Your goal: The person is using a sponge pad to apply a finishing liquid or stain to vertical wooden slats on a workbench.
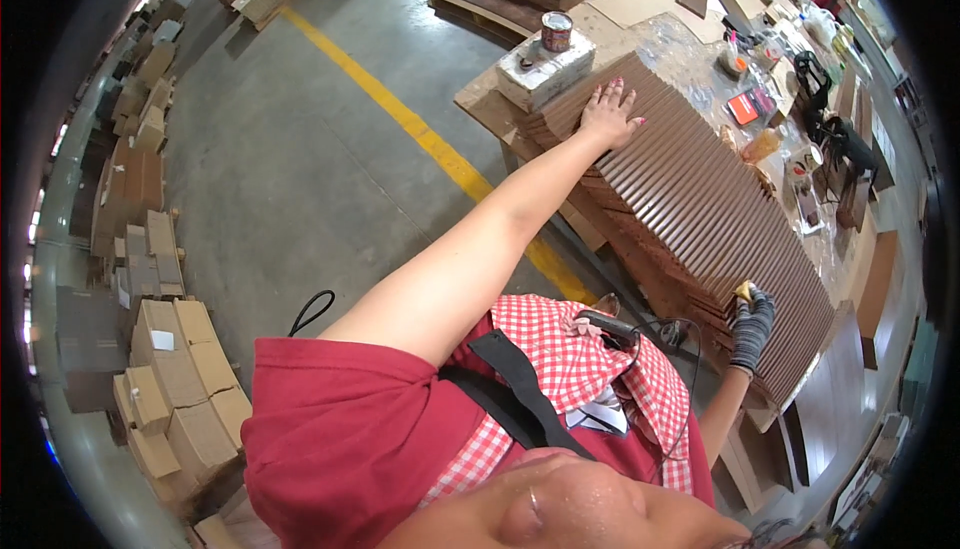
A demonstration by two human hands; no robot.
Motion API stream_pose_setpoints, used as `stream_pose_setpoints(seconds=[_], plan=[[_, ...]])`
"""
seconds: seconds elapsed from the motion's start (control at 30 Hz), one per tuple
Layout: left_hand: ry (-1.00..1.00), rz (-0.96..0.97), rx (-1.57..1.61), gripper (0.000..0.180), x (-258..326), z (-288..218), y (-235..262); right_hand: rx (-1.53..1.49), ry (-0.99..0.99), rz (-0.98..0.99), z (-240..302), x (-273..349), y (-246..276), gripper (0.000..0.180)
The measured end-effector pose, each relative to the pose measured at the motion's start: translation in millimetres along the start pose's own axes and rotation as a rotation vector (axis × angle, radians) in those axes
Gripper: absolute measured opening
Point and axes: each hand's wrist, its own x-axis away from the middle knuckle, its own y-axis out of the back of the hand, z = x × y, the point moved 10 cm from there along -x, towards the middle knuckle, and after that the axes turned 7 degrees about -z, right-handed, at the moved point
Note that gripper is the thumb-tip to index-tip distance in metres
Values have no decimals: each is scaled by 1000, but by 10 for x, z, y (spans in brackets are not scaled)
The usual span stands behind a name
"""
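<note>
A long row of brown wooden strips (715,204) lies packed side by side along the workbench edge. At the far end of the row, my bare left hand (608,119) rests flat on the strips with its fingers spread. Toward the near end is my right hand (753,331), in a grey knitted glove. Its fingers are closed on a small yellowish pad (743,291), perhaps a sponge or folded cloth, pressed against the strips. The glove partly hides this pad.
A small tin can (556,32) stands on a wrapped block (546,69) beyond my left hand. Bottles, cups and a red-and-black packet (752,106) crowd the workbench (690,34). Cardboard boxes (185,369) are stacked at left. A yellow line (390,114) crosses the grey floor.
</note>
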Motion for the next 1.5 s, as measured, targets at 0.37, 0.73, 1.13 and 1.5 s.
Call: stream_pose_setpoints(seconds=[0.37,0.73,1.13,1.5], plan=[[0,-142,-193,70,-402,-72,-279,-90,113,12,-230,45,-43,34],[28,-324,151,62,-122,362,-63,-697,-44,85,-41,418,240,41],[120,-357,-11,52,-31,377,113,-35,-20,-131,-813,-1716,2,34],[94,-384,-33,50,387,765,467,200,102,27,-71,-935,-162,31]])
